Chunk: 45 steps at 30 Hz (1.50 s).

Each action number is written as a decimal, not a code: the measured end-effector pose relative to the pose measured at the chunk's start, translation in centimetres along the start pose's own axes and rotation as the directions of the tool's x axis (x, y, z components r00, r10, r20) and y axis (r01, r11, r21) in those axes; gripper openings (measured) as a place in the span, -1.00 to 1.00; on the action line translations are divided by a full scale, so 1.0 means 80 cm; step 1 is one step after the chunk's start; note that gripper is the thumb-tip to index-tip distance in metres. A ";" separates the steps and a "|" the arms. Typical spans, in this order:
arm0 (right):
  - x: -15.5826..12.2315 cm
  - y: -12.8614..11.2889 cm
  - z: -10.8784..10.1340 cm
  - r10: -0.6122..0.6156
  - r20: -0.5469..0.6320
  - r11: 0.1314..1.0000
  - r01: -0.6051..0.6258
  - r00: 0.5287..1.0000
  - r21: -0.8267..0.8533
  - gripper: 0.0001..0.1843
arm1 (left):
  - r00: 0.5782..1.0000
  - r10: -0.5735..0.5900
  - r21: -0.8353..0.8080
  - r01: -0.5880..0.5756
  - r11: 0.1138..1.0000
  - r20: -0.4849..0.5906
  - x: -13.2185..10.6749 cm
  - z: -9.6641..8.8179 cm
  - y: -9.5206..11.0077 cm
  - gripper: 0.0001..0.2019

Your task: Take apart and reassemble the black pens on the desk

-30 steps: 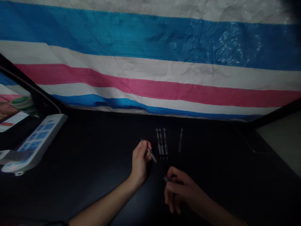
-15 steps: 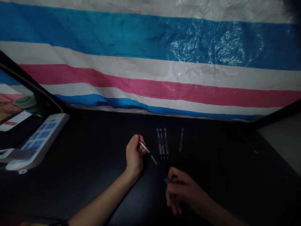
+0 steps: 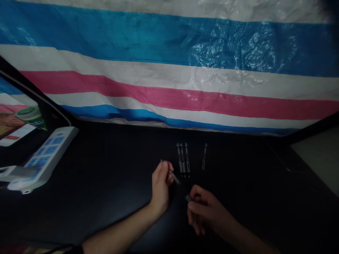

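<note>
Black tabletop (image 3: 106,158) fills the lower part of the frame, dimly lit. Near the bottom centre, the left hand's (image 3: 160,190) thumb and fingers are pinched on a slim rod (image 3: 174,177), whose upper end pokes out above the fingertips and whose lower end slants down towards the right. Just right of centre, low in the frame, the right hand (image 3: 205,208) has its thumb and forefinger clamped on a grey piece (image 3: 188,198), the other fingers curled beneath. It is too dark to tell whether rod and piece meet. Just above the hands, three pens (image 3: 183,160) lie close side by side, and a fourth pen (image 3: 204,157) lies apart to their right. At the left edge sit a white power strip (image 3: 45,155) with blue sockets and, above it, a green-and-white container (image 3: 31,116). Across the top spreads a striped sheet (image 3: 169,42) in blue, white and pink.
</note>
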State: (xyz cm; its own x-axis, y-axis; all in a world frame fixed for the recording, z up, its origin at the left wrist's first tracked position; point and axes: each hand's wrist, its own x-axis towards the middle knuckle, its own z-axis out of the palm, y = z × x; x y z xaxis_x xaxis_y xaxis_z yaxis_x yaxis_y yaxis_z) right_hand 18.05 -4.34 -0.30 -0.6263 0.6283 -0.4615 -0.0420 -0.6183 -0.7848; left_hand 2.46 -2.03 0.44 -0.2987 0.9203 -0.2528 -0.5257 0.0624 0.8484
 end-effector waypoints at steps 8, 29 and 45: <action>0.001 -0.002 -0.003 -0.042 -0.117 0.998 0.037 0.992 -0.049 -0.55 | 0.999 -0.044 0.050 0.044 0.998 -0.006 -0.020 0.009 -0.006 -0.60; -0.003 -0.005 -0.001 -0.094 -0.129 0.978 0.067 0.987 -0.200 -0.48 | 0.999 0.002 -0.017 -0.001 1.000 0.037 -0.011 0.004 -0.005 -0.63; -0.001 -0.005 -0.004 -0.169 -0.197 0.928 0.089 0.966 -0.362 -0.64 | 1.000 -0.011 0.008 0.011 1.000 -0.021 -0.008 0.008 0.002 -0.60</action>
State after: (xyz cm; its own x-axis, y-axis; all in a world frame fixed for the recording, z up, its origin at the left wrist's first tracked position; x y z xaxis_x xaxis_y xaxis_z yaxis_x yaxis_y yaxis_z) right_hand 18.35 -3.96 -0.09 -0.4444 0.8044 -0.3942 0.1873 -0.3469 -0.9190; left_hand 3.10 -2.35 1.05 -0.3101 0.9110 -0.2717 -0.5228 0.0753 0.8491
